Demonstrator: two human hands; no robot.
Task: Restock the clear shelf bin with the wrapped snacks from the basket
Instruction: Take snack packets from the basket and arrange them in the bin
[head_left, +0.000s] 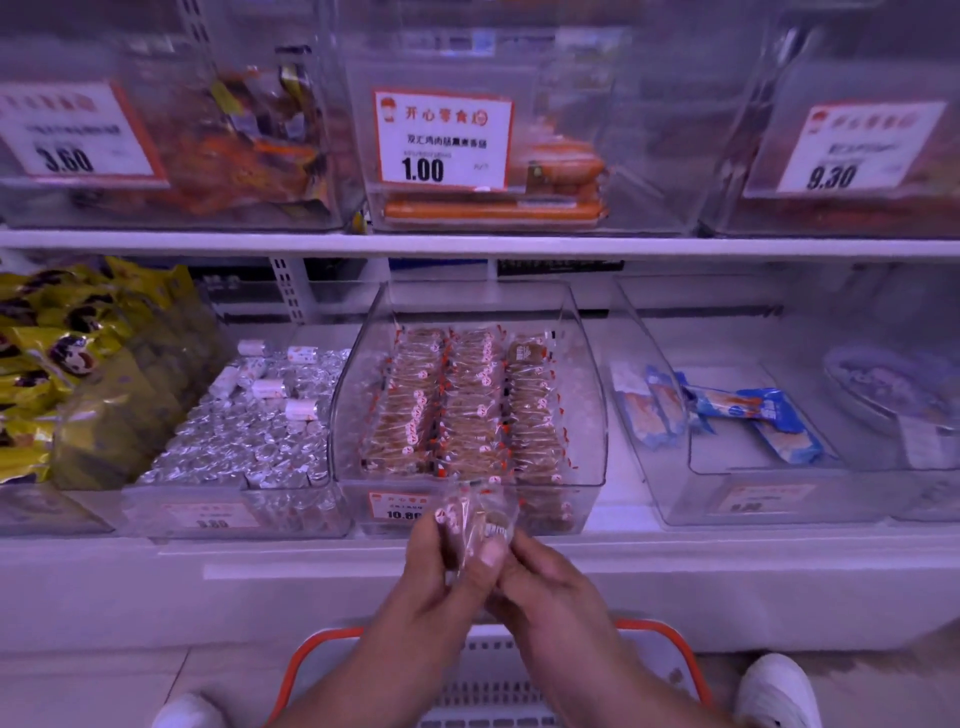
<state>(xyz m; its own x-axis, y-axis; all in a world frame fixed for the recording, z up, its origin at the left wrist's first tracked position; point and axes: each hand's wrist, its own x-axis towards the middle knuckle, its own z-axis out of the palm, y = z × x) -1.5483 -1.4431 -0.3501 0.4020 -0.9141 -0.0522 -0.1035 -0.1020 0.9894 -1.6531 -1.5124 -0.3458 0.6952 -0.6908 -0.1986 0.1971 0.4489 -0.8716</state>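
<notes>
The clear shelf bin (592, 415) stands in the middle of the lower shelf, filled with three rows of brown wrapped snacks (457, 410). Just in front of its lower edge, both hands meet over a few wrapped snacks (480, 512) in clear film. My left hand (447, 571) grips them from the left with the thumb across the front. My right hand (540, 571) pinches the same bundle from the right. Below my forearms sits the white basket with an orange rim (322, 649), its contents mostly hidden by my arms.
Silver foil-wrapped sweets (244, 441) fill the bin to the left, yellow bags (67, 364) further left. Blue packets (753, 421) lie in the bin on the right. Upper-shelf bins carry price cards and sausages (493, 208). White shoes (774, 691) flank the basket.
</notes>
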